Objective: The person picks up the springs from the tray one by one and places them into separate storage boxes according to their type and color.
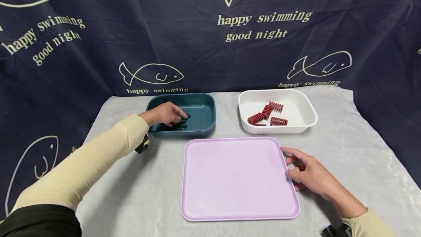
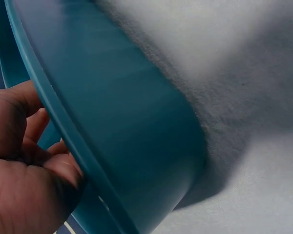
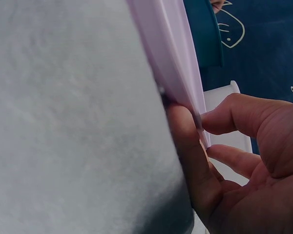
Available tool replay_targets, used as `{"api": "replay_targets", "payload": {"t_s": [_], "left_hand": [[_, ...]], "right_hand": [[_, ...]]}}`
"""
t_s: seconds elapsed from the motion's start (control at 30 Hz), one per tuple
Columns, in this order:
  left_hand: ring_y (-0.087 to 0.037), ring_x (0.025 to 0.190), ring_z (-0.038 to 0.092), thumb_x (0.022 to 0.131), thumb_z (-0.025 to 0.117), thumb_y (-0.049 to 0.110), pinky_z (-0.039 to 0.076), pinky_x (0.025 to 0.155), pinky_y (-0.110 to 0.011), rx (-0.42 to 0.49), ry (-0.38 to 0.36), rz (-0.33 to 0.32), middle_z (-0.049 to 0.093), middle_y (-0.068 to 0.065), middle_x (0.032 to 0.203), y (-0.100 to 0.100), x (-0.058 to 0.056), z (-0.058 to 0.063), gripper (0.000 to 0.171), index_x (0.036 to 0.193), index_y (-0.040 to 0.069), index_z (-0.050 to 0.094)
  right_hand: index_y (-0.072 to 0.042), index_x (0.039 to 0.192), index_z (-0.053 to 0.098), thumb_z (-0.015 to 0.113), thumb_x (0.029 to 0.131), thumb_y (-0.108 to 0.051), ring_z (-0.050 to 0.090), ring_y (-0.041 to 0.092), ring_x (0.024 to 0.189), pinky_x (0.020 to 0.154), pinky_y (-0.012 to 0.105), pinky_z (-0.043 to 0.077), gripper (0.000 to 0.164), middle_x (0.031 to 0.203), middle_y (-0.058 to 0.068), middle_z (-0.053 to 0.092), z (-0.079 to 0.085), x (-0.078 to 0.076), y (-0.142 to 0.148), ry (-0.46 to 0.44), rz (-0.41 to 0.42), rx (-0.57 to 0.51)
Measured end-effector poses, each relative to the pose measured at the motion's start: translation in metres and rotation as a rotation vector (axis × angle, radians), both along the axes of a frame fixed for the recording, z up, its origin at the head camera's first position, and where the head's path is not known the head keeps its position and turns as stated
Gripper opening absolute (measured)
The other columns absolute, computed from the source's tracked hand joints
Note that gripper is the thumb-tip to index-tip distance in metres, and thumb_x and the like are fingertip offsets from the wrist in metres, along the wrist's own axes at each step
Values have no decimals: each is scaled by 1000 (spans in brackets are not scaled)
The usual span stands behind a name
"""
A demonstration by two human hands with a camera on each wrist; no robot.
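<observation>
My left hand (image 1: 167, 114) reaches down into a dark teal bin (image 1: 206, 131), its fingers right at several small dark coil springs (image 1: 183, 126). In the left wrist view, the bin wall (image 2: 122, 107) hides the fingertips of the left hand (image 2: 29, 165), so I cannot tell whether a spring is between them. At the right edge of a flat lilac tray (image 1: 238, 178) is my right hand (image 1: 312, 175). The right wrist view shows that right hand (image 3: 244, 156) pinching the rim of the tray (image 3: 173, 53), thumb on one side and a finger underneath.
A white bin (image 1: 306, 120) stands at the back right with several red coil springs (image 1: 279, 121) inside. Grey cloth (image 1: 148, 196) covers the table. Behind it hangs a dark blue curtain (image 1: 197, 46) with fish drawings and lettering.
</observation>
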State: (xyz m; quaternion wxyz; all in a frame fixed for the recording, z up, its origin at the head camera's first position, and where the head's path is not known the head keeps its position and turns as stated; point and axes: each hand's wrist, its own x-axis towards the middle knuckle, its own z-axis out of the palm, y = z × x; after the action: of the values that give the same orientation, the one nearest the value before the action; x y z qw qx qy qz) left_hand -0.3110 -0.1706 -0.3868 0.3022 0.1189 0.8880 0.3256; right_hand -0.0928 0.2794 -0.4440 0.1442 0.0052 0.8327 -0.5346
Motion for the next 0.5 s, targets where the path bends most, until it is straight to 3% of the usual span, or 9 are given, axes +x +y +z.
{"api": "replay_targets", "payload": {"t_s": [0.2, 0.5], "left_hand": [[-14, 65, 43, 100, 57, -3, 54, 64, -32, 39, -8, 10, 51, 1, 68, -2, 0, 3, 32, 130, -3, 69], [-18, 79, 57, 102, 60, 4, 57, 69, -33, 96, -15, 18, 66, -11, 95, -5, 2, 10, 31, 132, -1, 68]], "right_hand": [[-3, 155, 42, 67, 86, 8, 58, 20, 73, 50, 42, 59, 74, 120, 23, 54, 1, 0, 0, 3, 1, -3], [-3, 155, 41, 67, 85, 9, 58, 21, 73, 50, 41, 59, 75, 119, 22, 55, 0, 0, 0, -8, -2, 7]]}}
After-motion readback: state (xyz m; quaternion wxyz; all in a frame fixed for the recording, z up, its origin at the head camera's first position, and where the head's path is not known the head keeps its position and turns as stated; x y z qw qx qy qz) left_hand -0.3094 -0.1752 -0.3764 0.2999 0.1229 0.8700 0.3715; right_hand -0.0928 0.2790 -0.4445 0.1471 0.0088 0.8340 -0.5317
